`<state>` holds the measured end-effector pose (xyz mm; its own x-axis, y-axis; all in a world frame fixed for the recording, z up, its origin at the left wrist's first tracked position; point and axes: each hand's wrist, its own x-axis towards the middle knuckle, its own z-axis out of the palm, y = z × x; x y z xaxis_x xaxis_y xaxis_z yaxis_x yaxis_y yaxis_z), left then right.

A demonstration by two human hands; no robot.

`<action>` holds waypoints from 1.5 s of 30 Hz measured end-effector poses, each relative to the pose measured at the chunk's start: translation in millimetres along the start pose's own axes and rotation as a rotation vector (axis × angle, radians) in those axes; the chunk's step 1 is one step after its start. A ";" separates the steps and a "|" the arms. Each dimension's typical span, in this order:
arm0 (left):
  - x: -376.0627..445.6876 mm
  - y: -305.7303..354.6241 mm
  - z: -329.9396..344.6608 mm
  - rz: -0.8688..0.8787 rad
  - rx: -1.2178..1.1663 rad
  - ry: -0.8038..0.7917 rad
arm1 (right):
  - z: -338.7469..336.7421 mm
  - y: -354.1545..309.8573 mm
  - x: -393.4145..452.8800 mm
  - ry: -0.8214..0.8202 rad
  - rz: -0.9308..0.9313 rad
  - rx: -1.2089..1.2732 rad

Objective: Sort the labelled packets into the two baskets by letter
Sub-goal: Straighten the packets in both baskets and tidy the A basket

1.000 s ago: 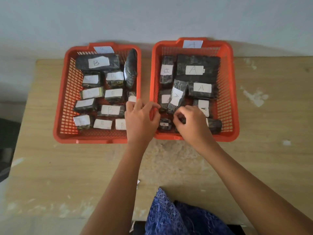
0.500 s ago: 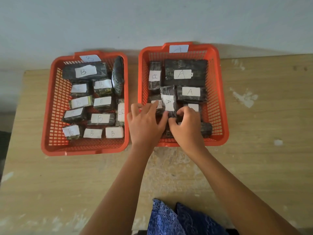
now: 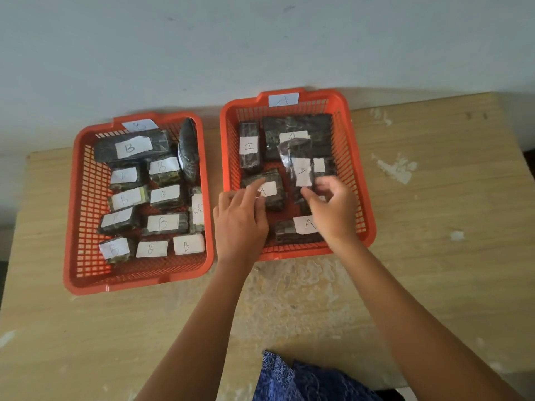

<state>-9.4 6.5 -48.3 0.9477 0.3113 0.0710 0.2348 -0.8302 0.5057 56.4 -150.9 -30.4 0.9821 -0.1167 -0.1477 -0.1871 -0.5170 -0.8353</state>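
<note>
The right hand [image 3: 333, 211] pinches the near end of a clear-wrapped dark packet [image 3: 299, 166] labelled A, holding it tilted up above the other packets inside the A basket [image 3: 360, 180]. The left hand [image 3: 240, 219] rests loose fingers on a flat A packet [image 3: 270, 191] at that basket's left side, not clenched. Left of the A basket, just beside it, stands the B basket [image 3: 72, 215], filled with B-labelled packets [image 3: 162, 222].
</note>
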 end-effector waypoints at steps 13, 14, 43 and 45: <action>-6.8 -2.8 -1.7 -0.099 -0.218 0.204 | -43.0 -11.6 39.3 -0.095 -0.028 -0.009; -6.8 -2.1 -2.2 -0.101 -0.225 0.204 | -42.8 -12.5 38.4 -0.144 -0.074 -0.071; 120.6 36.7 -3.8 0.244 0.084 0.059 | -21.1 18.3 30.3 -0.453 -0.349 -0.649; 133.7 48.4 10.1 0.261 0.105 0.011 | -21.7 21.6 30.8 -0.454 -0.339 -0.626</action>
<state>130.9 3.2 -23.0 0.9767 0.0849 0.1972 0.0044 -0.9262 0.3770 82.2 -184.0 -41.5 0.8752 0.4125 -0.2528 0.2736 -0.8530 -0.4445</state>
